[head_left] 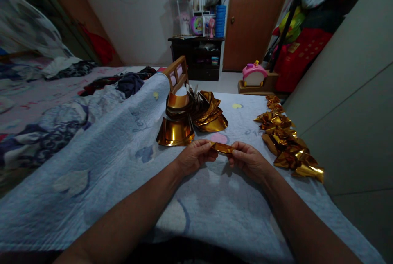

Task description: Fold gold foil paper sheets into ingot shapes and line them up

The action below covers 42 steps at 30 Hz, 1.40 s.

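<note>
A narrow folded strip of gold foil paper (222,148) is stretched level between my two hands, just above the blue bedspread. My left hand (197,156) pinches its left end, and my right hand (246,158) pinches the right end. Beyond my left hand lie stacks of gold foil sheets (175,131), fanned out and curling upward. Along the right edge runs a row of folded gold foil pieces (281,131), crumpled together in a pile.
The blue quilted bedspread (215,206) covers the surface before me. A wooden chair back (178,73) rises behind the foil stacks. Rumpled clothes (132,82) lie on the left. At the far end stand a dark cabinet (196,57) and a pink toy (254,73); a pale wardrobe (350,104) borders the right.
</note>
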Available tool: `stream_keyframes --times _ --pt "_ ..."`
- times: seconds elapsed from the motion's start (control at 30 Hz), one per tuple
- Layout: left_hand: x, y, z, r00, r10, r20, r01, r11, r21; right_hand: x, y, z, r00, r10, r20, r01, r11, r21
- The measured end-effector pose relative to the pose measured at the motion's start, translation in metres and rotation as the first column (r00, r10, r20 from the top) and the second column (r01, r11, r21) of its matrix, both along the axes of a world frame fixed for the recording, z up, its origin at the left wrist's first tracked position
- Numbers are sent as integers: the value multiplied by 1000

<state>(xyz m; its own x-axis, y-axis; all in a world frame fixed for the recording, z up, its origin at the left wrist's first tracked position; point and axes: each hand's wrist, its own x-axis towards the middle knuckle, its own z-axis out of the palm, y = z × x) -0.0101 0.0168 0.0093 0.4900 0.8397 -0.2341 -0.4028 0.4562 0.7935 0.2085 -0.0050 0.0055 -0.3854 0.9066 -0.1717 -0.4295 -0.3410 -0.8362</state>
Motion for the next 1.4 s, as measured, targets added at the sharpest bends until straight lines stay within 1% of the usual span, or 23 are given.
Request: stream_keyframes --times 0.1,0.27,0.4,0.57,0.73,0.97,1.2,1.4 --pt "0 0 1 1000 0 1 0 1000 14 0 0 1 1000 -1 3 1 1000 7" --pt "3 0 -2 998 63 -10 -62 997 45 -2 0 0 1000 -2 -6 2 1000 4" --pt "4 1 -2 996 83 -16 -83 996 36 -3 0 -1 1000 -15 3 15 1000 17" --pt "4 -1 -1 997 78 13 -79 997 20 -3 0 -1 1000 -24 17 24 1000 19" --pt "5 0 -2 996 84 -25 -83 996 37 -2 1 -2 999 -33 11 33 999 1" --pt "5 1 -6 997 71 -34 -69 996 53 -2 0 2 999 -45 27 46 999 -4" --pt "5 1 -5 996 84 -19 -84 996 22 -2 -1 2 998 -41 52 39 998 45" --pt "5 0 -5 999 35 -23 -34 999 24 -2 0 -2 999 -30 39 28 998 61"
